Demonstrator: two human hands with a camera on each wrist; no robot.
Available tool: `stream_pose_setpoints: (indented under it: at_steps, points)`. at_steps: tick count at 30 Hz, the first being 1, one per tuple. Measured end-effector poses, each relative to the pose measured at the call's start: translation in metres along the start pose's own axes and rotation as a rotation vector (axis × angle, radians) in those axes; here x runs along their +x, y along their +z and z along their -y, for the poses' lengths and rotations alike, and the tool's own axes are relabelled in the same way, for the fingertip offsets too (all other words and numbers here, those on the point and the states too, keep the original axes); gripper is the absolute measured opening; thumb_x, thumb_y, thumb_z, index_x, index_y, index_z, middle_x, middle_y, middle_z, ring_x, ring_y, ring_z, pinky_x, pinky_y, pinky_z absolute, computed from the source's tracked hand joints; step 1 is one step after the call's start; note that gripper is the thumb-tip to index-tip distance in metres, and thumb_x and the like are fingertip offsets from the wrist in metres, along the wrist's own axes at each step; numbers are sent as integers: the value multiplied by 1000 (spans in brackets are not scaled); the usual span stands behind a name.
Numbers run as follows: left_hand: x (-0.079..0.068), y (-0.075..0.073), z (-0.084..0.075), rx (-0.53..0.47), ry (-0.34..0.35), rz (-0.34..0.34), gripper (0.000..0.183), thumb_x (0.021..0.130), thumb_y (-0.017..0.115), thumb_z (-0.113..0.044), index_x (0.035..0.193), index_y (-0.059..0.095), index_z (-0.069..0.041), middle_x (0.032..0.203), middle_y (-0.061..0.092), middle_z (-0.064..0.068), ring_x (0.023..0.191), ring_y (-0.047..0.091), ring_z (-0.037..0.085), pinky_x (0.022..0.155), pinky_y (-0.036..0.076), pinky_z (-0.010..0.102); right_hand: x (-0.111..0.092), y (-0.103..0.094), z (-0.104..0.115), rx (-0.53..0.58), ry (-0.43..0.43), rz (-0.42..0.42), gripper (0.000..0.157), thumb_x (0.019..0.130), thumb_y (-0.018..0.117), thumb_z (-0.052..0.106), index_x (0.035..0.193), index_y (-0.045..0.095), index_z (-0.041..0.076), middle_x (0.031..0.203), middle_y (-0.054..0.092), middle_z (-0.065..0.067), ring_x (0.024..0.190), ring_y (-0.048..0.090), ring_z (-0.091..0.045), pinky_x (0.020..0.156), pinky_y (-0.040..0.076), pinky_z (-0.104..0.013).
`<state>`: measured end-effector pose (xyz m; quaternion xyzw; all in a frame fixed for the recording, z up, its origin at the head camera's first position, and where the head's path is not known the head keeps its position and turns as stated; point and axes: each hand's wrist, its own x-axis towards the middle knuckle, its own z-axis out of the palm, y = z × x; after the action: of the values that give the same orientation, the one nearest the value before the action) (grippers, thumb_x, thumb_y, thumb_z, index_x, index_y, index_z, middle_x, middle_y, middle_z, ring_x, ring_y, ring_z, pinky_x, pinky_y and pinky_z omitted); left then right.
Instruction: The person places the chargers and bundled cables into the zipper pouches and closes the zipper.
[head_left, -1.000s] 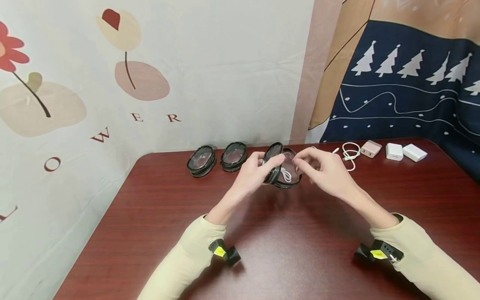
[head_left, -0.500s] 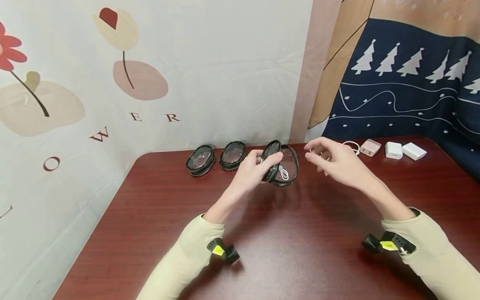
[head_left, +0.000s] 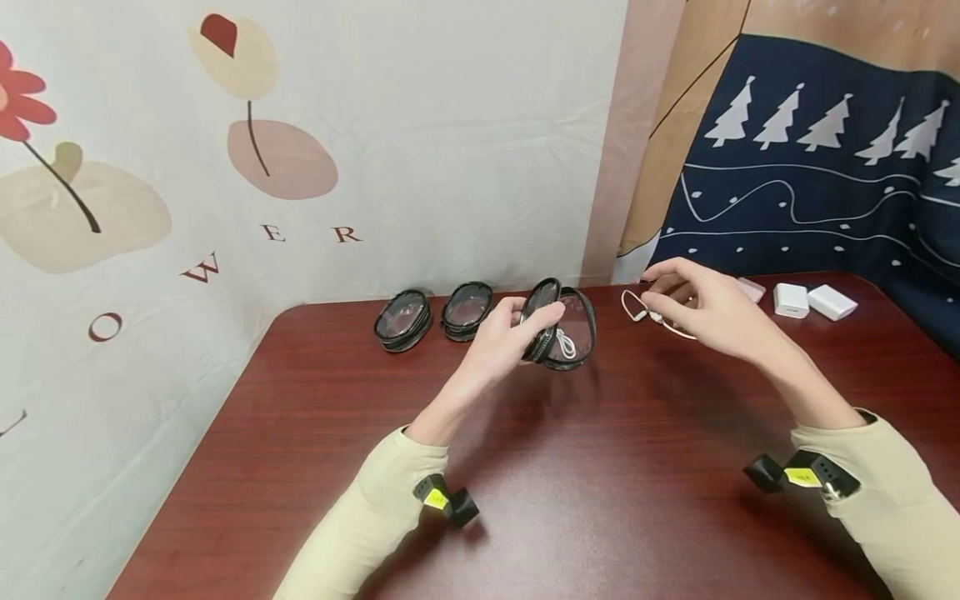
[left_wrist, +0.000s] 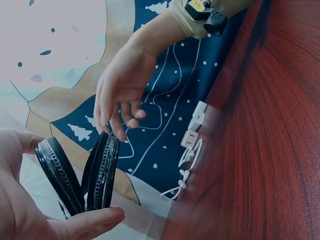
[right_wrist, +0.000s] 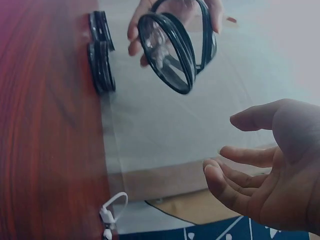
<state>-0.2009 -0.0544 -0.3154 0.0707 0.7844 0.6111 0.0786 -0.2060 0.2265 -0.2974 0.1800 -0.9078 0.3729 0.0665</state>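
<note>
My left hand (head_left: pixel 491 343) grips a round clear pouch (head_left: pixel 576 321) with black zippered edges, its two halves spread apart. A small coiled white cable (head_left: pixel 566 344) lies inside that pouch. In the left wrist view, the thumb and fingers hold the pouch (left_wrist: pixel 102 172) from beneath and the side. My right hand (head_left: pixel 712 310) hovers over the table's back, its fingers loosely bent and holding nothing in the right wrist view. Just below its fingertips in the head view is a white cable (head_left: pixel 640 316) on the table, partly hidden by the hand.
Two similar round pouches, one on the left (head_left: pixel 402 320) and one beside it (head_left: pixel 467 310), stand near the table's back edge. A pink charger (head_left: pixel 752 289), a white charger (head_left: pixel 791 301) and another white charger (head_left: pixel 832 302) sit at the back right. A patterned curtain (head_left: pixel 450 150) hangs behind.
My right hand has drawn away from the pouch and moved right, over the white cable. The left hand keeps hold of the pouch in nearly the same place.
</note>
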Motion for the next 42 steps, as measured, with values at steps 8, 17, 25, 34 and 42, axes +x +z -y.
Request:
stream_pose_setpoints:
  at_steps: [8,17,25,34,42]
  points:
    - [0,1,1,2,-11,-1,60,90,69,-48,129,55,-4,102,70,11,86,69,17,73,59,33,0,-13,-10,-66,48,-47,39,99,65,28,132,58,8,120,65,-18,102,63,-34,80,46,-33]
    - [-1,1,1,2,-15,1,61,90,69,-48,129,55,-3,101,71,11,86,69,17,73,59,33,3,-25,-23,-84,80,-70,46,100,64,31,136,55,6,126,60,-23,107,61,-41,85,45,-35]
    - [0,1,1,-10,-17,2,61,91,69,-48,129,55,-2,102,70,12,87,69,17,73,59,33,4,-32,-38,-159,80,-129,48,100,62,29,138,52,1,125,54,-26,105,61,-44,89,46,-37]
    - [1,0,1,-14,-12,-1,62,91,69,-47,130,54,-1,102,71,12,87,69,17,73,59,33,5,-37,-54,-214,103,-164,49,100,60,28,138,50,0,124,49,-28,106,56,-46,91,40,-61]
    - [0,-1,0,-23,-10,-1,62,91,69,-46,131,53,-1,103,71,12,89,69,16,73,59,33,6,-42,-72,-239,145,-147,49,101,57,29,139,47,-1,130,45,-34,111,52,-51,94,36,-65]
